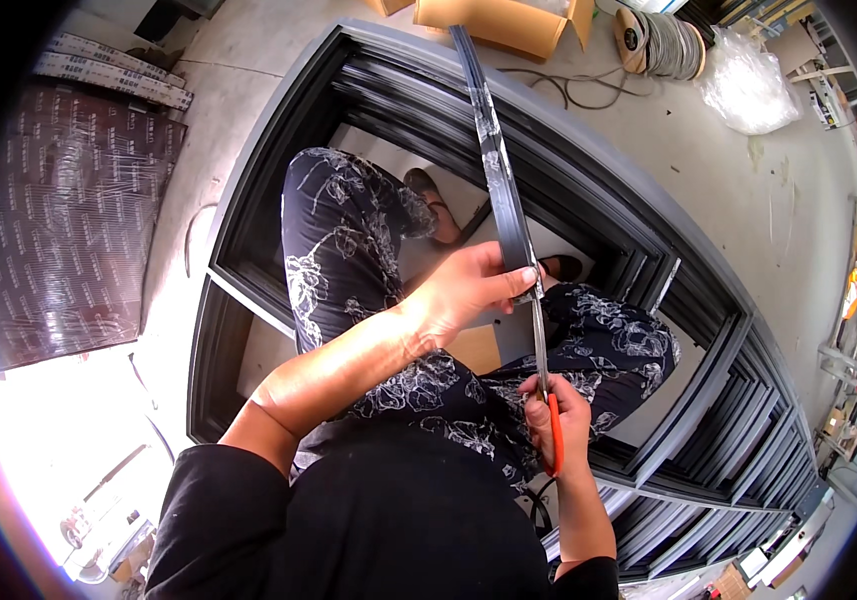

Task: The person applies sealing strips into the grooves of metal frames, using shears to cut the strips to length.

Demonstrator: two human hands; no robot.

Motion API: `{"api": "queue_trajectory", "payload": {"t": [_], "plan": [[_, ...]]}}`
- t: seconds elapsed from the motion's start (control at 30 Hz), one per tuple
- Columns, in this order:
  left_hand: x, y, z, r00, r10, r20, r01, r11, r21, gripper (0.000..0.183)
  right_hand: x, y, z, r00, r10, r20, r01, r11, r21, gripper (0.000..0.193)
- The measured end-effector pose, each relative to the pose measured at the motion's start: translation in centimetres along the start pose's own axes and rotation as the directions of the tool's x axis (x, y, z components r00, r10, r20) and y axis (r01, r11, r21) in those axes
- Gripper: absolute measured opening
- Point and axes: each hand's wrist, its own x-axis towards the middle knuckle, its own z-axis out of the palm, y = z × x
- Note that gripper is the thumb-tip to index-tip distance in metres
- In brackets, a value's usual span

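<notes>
A long dark strip (509,207) with torn, whitish film along its face runs from the far frame edge down toward me. My left hand (459,292) is closed on its near part, thumb on top. Lower down, my right hand (561,415) is closed around a tool with an orange handle (555,436). A thin grey length (540,345) extends from this hand up to the strip near my left thumb; whether it is the tool's blade or part of the strip, I cannot tell. My legs are inside a stack of dark window-like frames (649,215).
More stacked frames (739,440) lie at the right. Cardboard boxes (509,25), a cable spool (661,45) and clear plastic wrap (752,85) are on the far floor. A brown film-wrapped panel (69,220) stands at the left. Shelving with tools (854,330) lines the right.
</notes>
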Motion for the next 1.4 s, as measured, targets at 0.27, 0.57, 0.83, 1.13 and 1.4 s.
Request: {"api": "queue_trajectory", "payload": {"t": [0.27,0.57,0.83,1.13,1.4], "plan": [[0.1,-0.2,-0.6,1.000,-0.007,0.006,0.007,1.000,0.023,0.028,0.2,0.3,0.7,1.000,-0.010,-0.017,0.010,1.000,0.012,0.049],[-0.4,0.0,-0.8,0.999,-0.021,0.027,0.020,0.998,0.052,0.026,-0.1,0.7,1.0,0.999,-0.051,-0.012,0.050,0.998,-0.045,0.030],[-1.0,0.0,-1.8,0.989,-0.124,0.083,0.123,0.992,0.028,0.028,-1.0,-0.8,0.0,0.997,0.024,0.073,-0.016,0.994,-0.108,0.032],[-1.4,-0.1,-1.5,0.976,-0.168,0.136,0.158,0.984,0.087,0.025,-2.4,-1.5,-1.3,0.986,0.083,0.143,-0.071,0.994,-0.089,0.038],[-2.0,1.5,-2.8,0.949,-0.238,0.207,0.149,0.917,0.370,0.020,-2.9,-2.7,-5.4,0.905,0.268,0.329,-0.188,0.948,-0.255,0.040]]}}
